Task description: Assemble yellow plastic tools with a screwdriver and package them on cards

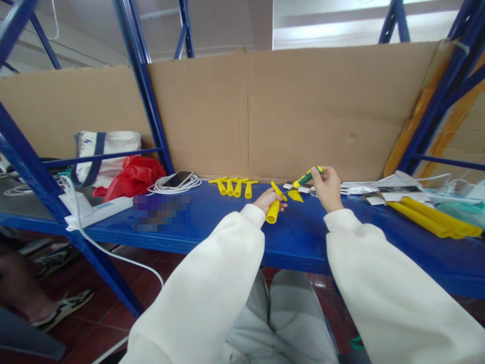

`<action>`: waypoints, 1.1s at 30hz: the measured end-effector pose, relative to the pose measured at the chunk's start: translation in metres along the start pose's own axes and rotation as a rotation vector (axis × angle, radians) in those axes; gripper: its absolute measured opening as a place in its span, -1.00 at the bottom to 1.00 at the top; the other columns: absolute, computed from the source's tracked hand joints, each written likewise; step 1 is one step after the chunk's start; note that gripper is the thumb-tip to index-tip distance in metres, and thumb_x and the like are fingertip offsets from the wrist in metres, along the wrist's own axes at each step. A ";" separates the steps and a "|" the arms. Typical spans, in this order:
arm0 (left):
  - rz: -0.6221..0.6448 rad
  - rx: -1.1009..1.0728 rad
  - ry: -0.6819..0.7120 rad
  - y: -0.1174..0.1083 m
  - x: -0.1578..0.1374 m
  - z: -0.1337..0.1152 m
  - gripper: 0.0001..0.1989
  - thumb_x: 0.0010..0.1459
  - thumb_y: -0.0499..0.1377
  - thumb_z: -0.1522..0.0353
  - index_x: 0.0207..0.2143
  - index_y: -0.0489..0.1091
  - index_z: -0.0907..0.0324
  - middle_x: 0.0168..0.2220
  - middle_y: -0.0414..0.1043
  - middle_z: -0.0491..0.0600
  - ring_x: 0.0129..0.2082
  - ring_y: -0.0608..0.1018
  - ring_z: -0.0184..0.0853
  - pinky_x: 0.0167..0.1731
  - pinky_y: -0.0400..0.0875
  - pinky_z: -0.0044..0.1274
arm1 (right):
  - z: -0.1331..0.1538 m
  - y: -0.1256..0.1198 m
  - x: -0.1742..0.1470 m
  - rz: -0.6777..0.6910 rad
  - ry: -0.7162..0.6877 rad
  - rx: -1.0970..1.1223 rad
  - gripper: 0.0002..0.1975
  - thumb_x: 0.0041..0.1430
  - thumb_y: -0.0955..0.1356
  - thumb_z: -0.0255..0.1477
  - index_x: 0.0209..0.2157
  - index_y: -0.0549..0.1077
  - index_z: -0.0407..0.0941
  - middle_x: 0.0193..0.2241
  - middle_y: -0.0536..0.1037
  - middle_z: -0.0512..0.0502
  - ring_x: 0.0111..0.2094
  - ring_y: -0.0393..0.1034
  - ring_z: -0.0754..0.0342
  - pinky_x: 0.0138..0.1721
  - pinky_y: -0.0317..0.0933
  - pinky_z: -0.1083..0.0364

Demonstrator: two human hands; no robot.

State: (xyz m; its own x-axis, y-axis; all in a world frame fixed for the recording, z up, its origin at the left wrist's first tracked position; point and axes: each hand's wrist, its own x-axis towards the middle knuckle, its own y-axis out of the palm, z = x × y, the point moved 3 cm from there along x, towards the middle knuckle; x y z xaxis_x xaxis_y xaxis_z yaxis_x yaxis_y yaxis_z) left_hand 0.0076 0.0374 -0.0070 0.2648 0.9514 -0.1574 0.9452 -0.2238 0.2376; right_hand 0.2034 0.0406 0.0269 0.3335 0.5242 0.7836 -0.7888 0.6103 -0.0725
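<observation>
Screwdriver [305,178] and yellow T-shaped piece [272,213] held above a blue shelf [299,244].

The left hand [267,198] has its fingers closed around the yellow T-shaped piece near the crossbar; the tubular stem points toward the wearer, its open end visible. The right hand [328,187] grips the rear of the screwdriver's green-and-yellow handle, fingers closed on it, the shaft slanting down and left to the crossbar. Whether the tip is seated in the piece cannot be told at this size. A small yellow part [295,196] lies on the shelf just beyond, below the screwdriver.

Left of the hands, four similar yellow pieces [238,189] lie in a row near the cardboard panel [310,111]. Farther left are a phone [179,179] on a coiled white cable [156,188], a red plastic bag [134,177] and a white power strip [108,210]. At right, longer yellow tubes [435,216] lie side by side, near white packaging [397,183].
</observation>
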 end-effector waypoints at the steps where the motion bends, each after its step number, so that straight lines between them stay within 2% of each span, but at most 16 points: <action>1: 0.002 -0.001 -0.002 0.000 0.000 0.000 -0.46 0.07 0.10 0.65 0.09 0.24 0.10 -0.23 0.53 0.00 -0.63 0.51 -0.43 -0.67 0.37 -0.63 | 0.000 -0.001 0.000 -0.023 -0.016 -0.003 -0.56 0.16 0.30 0.03 -0.26 0.36 -0.08 -0.47 0.49 -0.04 -0.40 0.43 0.03 -0.28 0.34 0.04; 7: 0.014 0.013 -0.012 0.001 -0.002 -0.001 -0.45 0.07 0.11 0.66 0.09 0.25 0.12 -0.26 0.53 -0.01 -0.62 0.52 -0.42 -0.66 0.37 -0.64 | -0.001 -0.001 0.000 -0.069 -0.039 -0.011 -0.58 0.22 0.25 0.01 -0.22 0.34 -0.07 -0.45 0.48 -0.03 -0.40 0.43 0.06 -0.30 0.34 0.06; 20: 0.053 0.062 0.005 0.003 -0.004 -0.001 -0.41 0.03 0.05 0.66 0.11 0.22 0.12 -0.24 0.55 0.01 -0.60 0.55 -0.40 -0.68 0.36 -0.65 | -0.003 -0.002 0.001 -0.058 -0.047 0.001 -0.57 0.22 0.24 0.03 -0.21 0.33 -0.07 -0.39 0.50 -0.06 -0.36 0.45 0.05 -0.29 0.35 0.06; 27: 0.069 0.043 0.008 0.004 -0.005 -0.002 -0.45 0.05 0.05 0.66 0.09 0.24 0.14 -0.27 0.54 0.00 -0.62 0.53 -0.43 -0.68 0.36 -0.66 | -0.003 -0.001 0.002 -0.058 -0.032 0.022 -0.58 0.21 0.25 0.02 -0.22 0.33 -0.07 -0.39 0.51 -0.07 -0.35 0.45 0.05 -0.30 0.35 0.07; 33: 0.067 0.020 -0.009 0.008 -0.011 -0.007 -0.50 0.09 0.06 0.66 0.07 0.25 0.15 -0.20 0.53 0.02 -0.63 0.52 -0.47 -0.68 0.35 -0.66 | -0.005 -0.002 0.002 -0.069 -0.005 0.047 -0.59 0.22 0.25 0.00 -0.20 0.33 -0.08 -0.39 0.51 -0.06 -0.35 0.45 0.05 -0.29 0.35 0.06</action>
State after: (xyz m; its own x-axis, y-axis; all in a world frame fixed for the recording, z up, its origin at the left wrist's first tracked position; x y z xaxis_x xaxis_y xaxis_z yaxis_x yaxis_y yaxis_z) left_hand 0.0107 0.0264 0.0030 0.3292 0.9323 -0.1500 0.9289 -0.2911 0.2291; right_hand 0.2085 0.0436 0.0256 0.3851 0.4788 0.7890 -0.7874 0.6163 0.0103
